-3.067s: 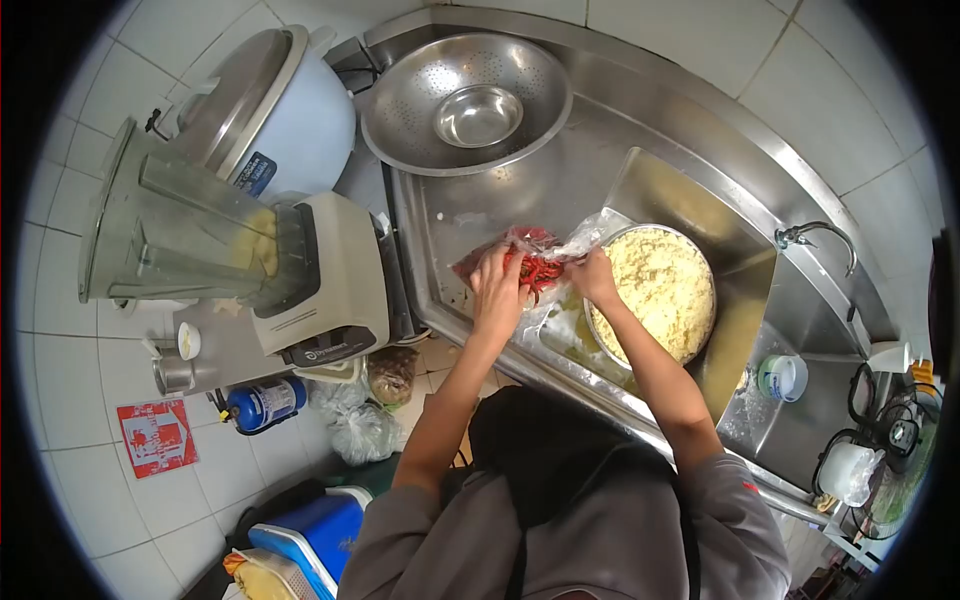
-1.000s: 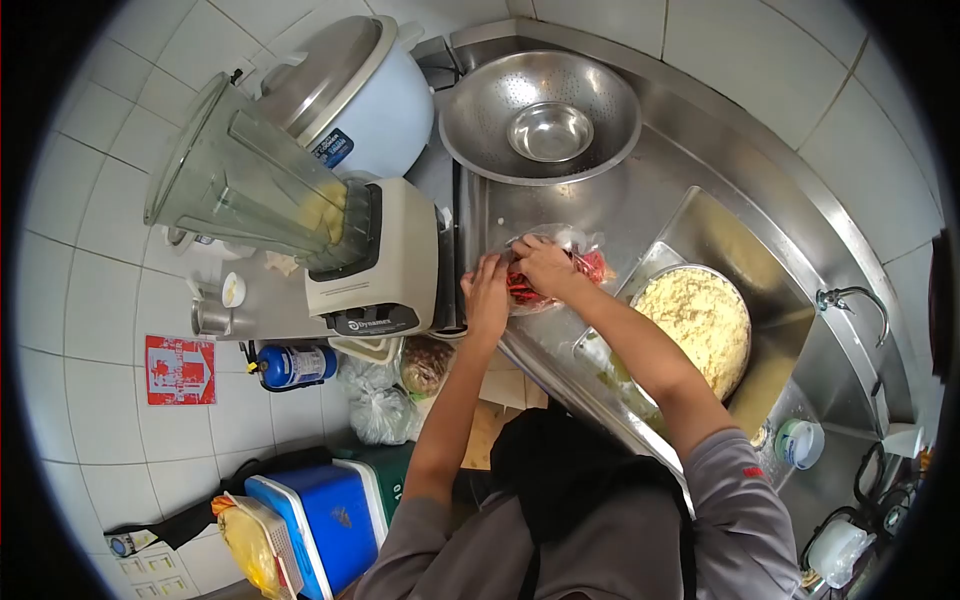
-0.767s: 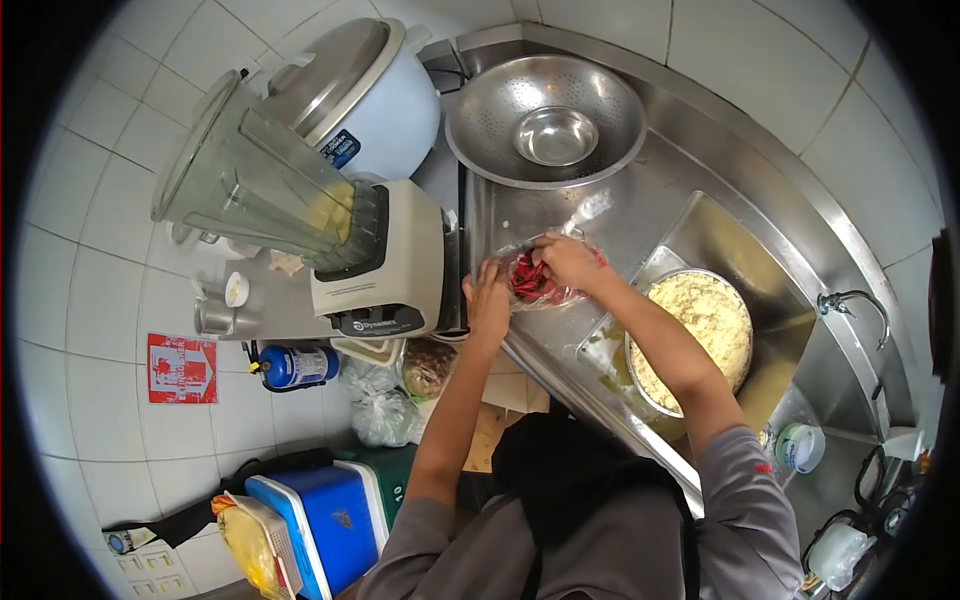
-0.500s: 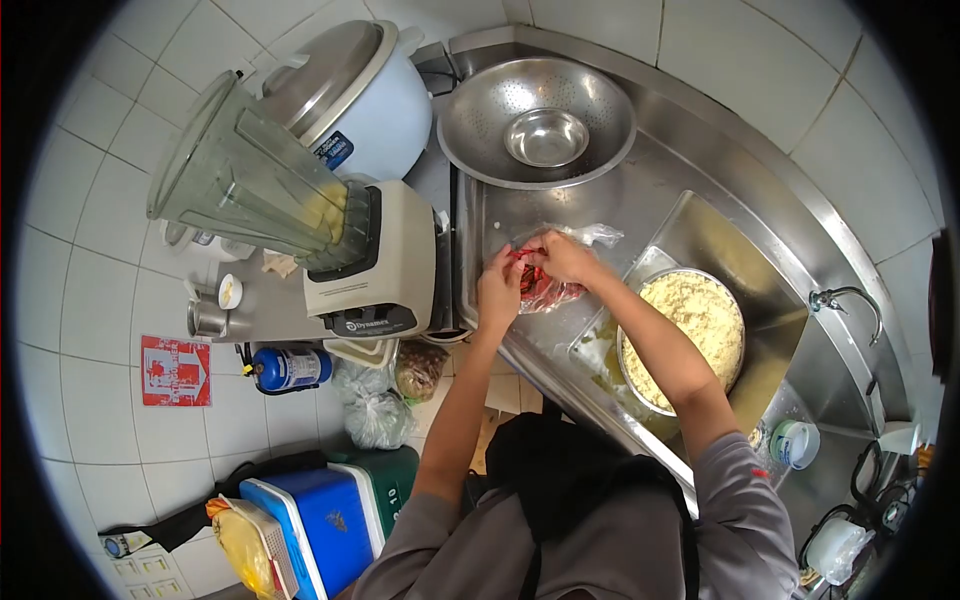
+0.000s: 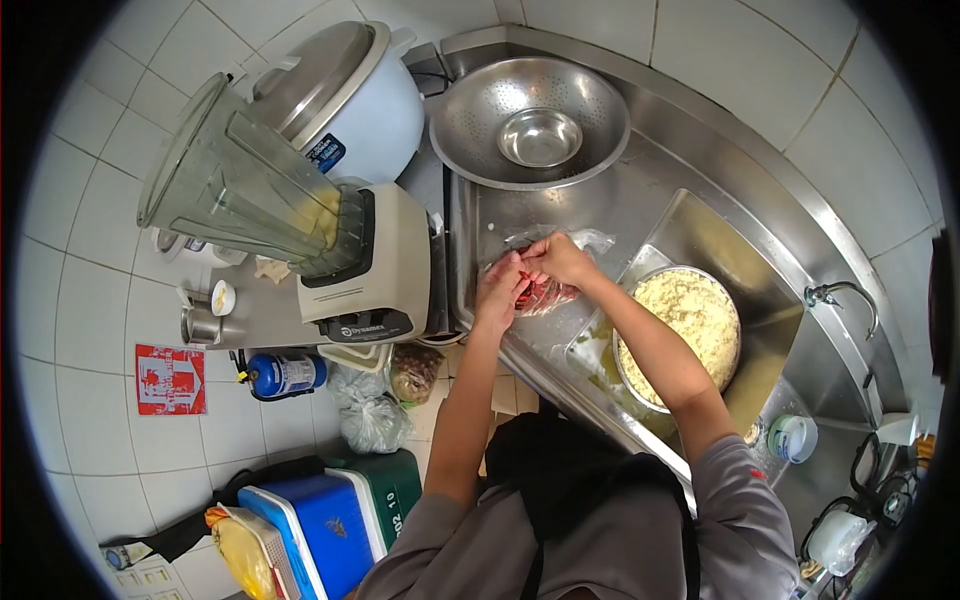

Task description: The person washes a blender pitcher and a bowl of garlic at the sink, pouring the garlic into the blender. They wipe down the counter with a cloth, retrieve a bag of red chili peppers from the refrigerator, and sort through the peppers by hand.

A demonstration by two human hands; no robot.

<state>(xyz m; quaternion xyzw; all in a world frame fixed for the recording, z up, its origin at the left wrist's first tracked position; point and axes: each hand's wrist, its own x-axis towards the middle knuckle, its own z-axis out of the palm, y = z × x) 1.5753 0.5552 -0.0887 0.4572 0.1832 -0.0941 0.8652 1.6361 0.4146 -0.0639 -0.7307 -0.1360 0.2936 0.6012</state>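
On the steel counter lies a clear plastic bag [image 5: 550, 300] with red pieces in it that look like chillies. My left hand [image 5: 498, 288] is curled at the bag's left side, with red chillies [image 5: 524, 292] showing beside its fingers. My right hand [image 5: 560, 258] comes in from the right, its fingertips pinched together against the left fingers above the bag. What sits between the right fingertips is too small and too covered to make out clearly, though a bit of red shows there.
A blender [image 5: 365, 265] with pale chunks stands left, before a rice cooker [image 5: 340, 110]. Behind my hands is a colander [image 5: 460, 130] holding a small steel bowl [image 5: 540, 138]. To the right, a pot of pale crumbly food [image 5: 685, 330] sits in the sink [image 5: 760, 270] below a tap [image 5: 850, 295].
My fingers have drawn closer together over the bag, and less of the red chillies shows. The whole view has shifted slightly.
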